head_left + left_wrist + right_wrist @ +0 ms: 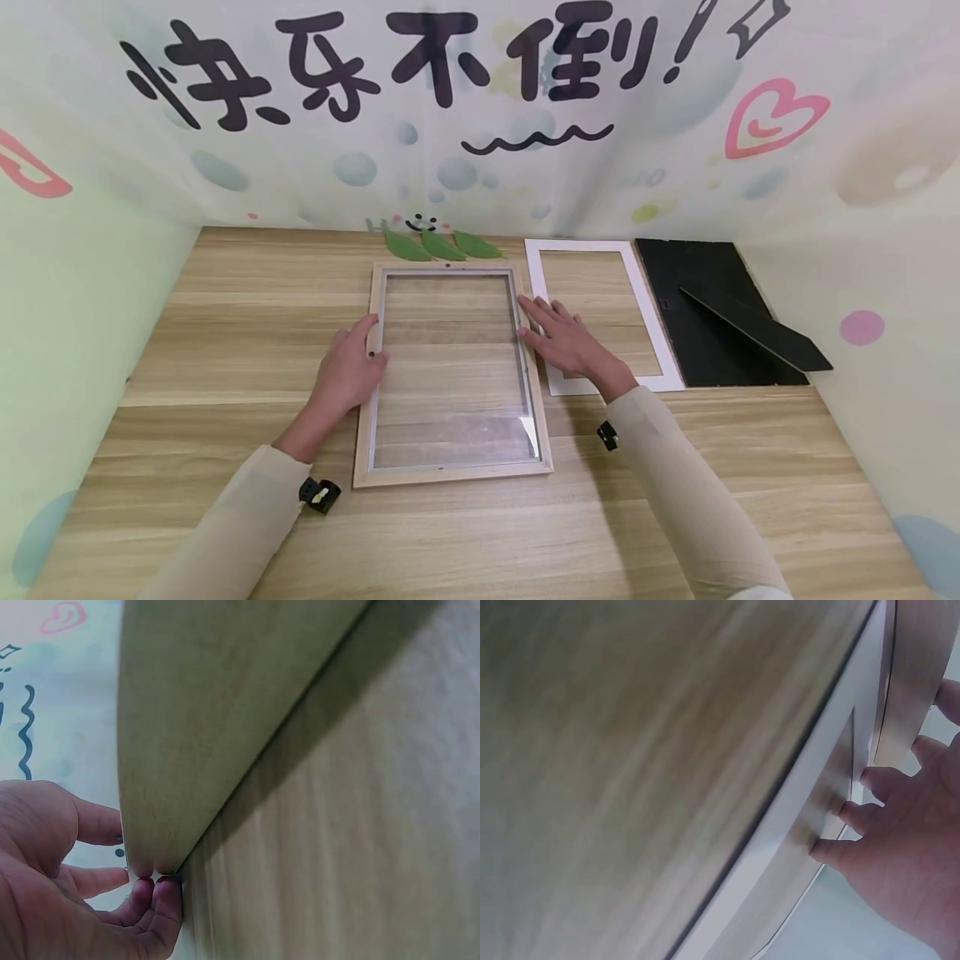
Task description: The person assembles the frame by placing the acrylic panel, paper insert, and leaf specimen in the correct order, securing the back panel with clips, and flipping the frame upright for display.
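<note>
A light wooden picture frame (450, 476) lies on the table, a clear pane (450, 375) with a bright reflection at its lower right set inside it. My left hand (348, 367) holds the frame's left side, thumb over the rail. In the left wrist view, fingertips (166, 900) press low against the frame's outer side (202, 712). On the opposite side, my right hand (566, 337) touches the right rail with its thumb and a fingertip. Its other fingers spread over the white mat (656, 333), fairly straight in the right wrist view.
Right of the mat is a black backing board (678, 258) with its easel stand (750, 329) sticking out at an angle. Three green leaves (442, 247) lie in a row behind the frame. A printed curtain (525, 187) borders the wood-grain table (225, 350) at the back.
</note>
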`<state>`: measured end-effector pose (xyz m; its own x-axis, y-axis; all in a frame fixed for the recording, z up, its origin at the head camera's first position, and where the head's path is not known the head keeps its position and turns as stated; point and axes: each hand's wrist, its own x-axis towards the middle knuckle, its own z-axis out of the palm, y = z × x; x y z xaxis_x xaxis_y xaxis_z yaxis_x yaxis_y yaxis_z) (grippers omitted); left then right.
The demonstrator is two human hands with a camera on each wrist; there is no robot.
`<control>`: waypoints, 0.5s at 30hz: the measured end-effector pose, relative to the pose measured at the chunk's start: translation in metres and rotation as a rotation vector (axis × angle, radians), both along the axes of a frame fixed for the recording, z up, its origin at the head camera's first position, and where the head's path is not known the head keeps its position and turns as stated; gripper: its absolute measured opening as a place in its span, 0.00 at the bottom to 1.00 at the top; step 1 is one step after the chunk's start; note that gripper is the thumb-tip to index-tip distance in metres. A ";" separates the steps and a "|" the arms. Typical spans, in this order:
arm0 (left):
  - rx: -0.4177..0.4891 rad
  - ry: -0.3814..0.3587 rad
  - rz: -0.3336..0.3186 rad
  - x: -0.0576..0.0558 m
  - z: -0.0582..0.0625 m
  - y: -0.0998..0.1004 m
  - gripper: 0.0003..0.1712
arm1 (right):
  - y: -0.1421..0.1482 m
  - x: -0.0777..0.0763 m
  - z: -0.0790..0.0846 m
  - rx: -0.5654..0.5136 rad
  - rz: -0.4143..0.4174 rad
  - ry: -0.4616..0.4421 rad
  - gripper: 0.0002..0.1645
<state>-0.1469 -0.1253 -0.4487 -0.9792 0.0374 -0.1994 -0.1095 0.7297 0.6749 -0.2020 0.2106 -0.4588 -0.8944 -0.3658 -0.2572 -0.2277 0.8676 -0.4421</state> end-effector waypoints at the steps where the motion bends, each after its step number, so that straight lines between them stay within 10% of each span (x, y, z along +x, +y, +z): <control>1: 0.001 0.001 -0.001 0.000 0.000 0.000 0.36 | 0.000 0.000 0.000 0.001 -0.005 -0.001 0.39; 15: -0.003 0.005 -0.069 -0.003 0.001 0.000 0.40 | 0.000 0.001 -0.001 0.042 -0.003 -0.006 0.48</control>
